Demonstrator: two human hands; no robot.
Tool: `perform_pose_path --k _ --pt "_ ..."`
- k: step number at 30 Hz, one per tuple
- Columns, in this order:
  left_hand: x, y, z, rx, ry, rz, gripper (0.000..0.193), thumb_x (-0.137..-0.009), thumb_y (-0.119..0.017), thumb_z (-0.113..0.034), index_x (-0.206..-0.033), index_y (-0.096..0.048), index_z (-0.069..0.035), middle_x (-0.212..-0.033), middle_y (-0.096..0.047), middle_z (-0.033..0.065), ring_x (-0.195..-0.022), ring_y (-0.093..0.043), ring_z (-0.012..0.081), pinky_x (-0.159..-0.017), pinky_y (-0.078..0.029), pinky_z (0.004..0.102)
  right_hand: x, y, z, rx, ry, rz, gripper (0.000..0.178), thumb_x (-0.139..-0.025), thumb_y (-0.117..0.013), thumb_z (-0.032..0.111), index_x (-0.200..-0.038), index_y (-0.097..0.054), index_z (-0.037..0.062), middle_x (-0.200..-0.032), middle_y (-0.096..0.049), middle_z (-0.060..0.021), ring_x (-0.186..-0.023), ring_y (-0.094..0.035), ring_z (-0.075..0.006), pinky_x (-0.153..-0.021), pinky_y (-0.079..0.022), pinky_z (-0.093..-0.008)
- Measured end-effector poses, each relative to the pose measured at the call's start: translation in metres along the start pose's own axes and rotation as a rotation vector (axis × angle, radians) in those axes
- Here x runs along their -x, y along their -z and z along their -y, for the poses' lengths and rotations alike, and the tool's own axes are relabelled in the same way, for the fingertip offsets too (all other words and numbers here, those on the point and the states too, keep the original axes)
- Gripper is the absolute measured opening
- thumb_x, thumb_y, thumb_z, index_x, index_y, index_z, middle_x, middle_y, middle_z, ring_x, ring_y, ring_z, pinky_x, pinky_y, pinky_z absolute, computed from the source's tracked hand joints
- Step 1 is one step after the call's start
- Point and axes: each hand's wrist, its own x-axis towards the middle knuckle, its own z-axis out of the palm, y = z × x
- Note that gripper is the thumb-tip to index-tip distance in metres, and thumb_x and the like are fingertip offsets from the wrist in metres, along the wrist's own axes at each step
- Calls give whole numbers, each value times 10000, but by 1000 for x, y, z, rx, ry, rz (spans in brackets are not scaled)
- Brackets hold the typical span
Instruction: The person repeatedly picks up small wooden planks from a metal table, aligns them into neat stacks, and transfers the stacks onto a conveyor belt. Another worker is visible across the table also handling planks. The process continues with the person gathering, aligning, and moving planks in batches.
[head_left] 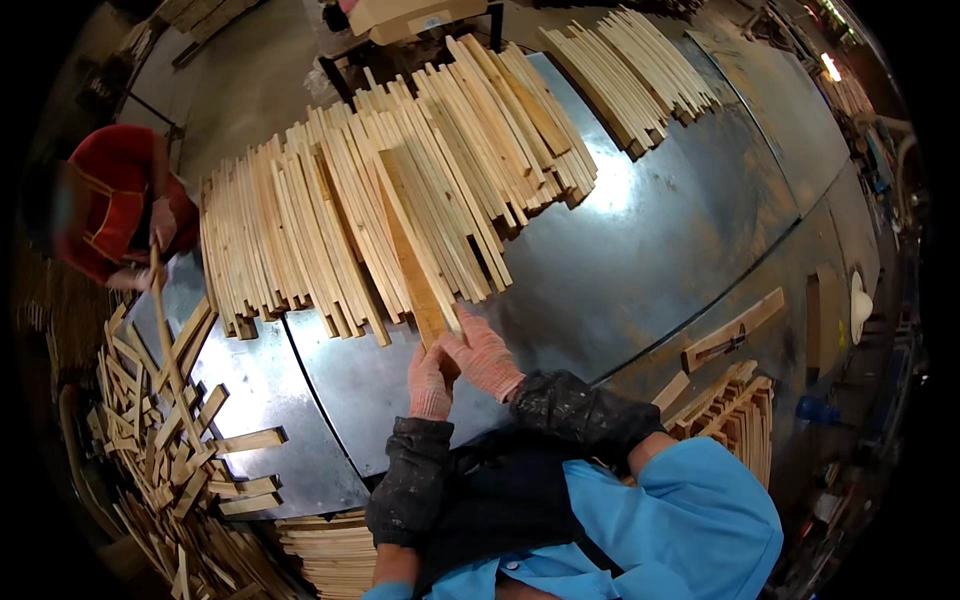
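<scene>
1. Grey workshop floor (250,70) behind; sheet-metal table (620,260) filled most of my view, shiny, dark seams between its panels.
2. On the table's far side I had a long row of pale wooden strips (270,235), side by side, near ends ragged.
3. Work in hand: one wider board (405,270), browner on its face, pale along its edge. It lay over the middle of the row, pointing away from the wearer, its near end jutting past the neighbouring strips.
4. Left hand (432,385), in a pinkish glove, was closed on that near end from the left and below.
5. Right hand (487,360), same glove type, gripped the same end from the right. Both hands touched; I couldn't tell exact finger placement, partly hidden.
6. Dark sleeve covers (580,410) on both forearms, blue shirt (700,510) below.
7. Far right of the row, well apart: a smaller group of strips (600,90).
8. Left side: co-worker in red (125,190) held a long stick (170,350) that slanted down over a jumbled heap of short pieces (180,450).
9. Near right: slotted wooden piece (735,330) on the table, stacked wood (740,420) just beyond the wearer's right elbow.
10. Top: open cardboard box (410,18).
</scene>
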Motion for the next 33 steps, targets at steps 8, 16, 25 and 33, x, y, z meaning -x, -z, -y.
perform_pose_path --k 8,16,25,33 --pt "22 10 9 56 75 67 536 -1120 -615 -382 -1580 -487 -138 -1330 -657 76 -1124 -694 246 -909 -625 430 6 -9 -4 -84 -6 238 774 -1081 -571 505 -1614 -427 -37 -1623 -477 -277 -1451 -508 -430 -1207 -418 -449" --pt "27 3 5 -135 11 -21 572 -1077 -681 -274 -1590 -457 -152 -1170 -644 44 -922 -686 200 -760 -609 344 -61 41 -66 83 31 -508 722 -1006 -723 336 -1574 -495 -46 -1429 -610 -242 -1190 -659 -384 -1071 -512 -421" --pt "23 7 11 -127 17 -9 542 -1075 -682 -240 -1565 -474 -143 -1153 -637 28 -927 -679 179 -755 -606 332 -111 58 -102 -316 -295 -113 765 -1029 -729 392 -1606 -467 -35 -1480 -645 -211 -1319 -625 -319 -1129 -466 -375" --pt "26 1 3 -189 55 52 540 -1058 -687 -224 -1541 -467 -125 -1184 -630 39 -964 -667 186 -795 -602 333 -102 75 -74 -680 -282 -136 630 -1045 -745 265 -1573 -531 -5 -1008 -642 10 -805 -532 -82 -698 -469 -264"
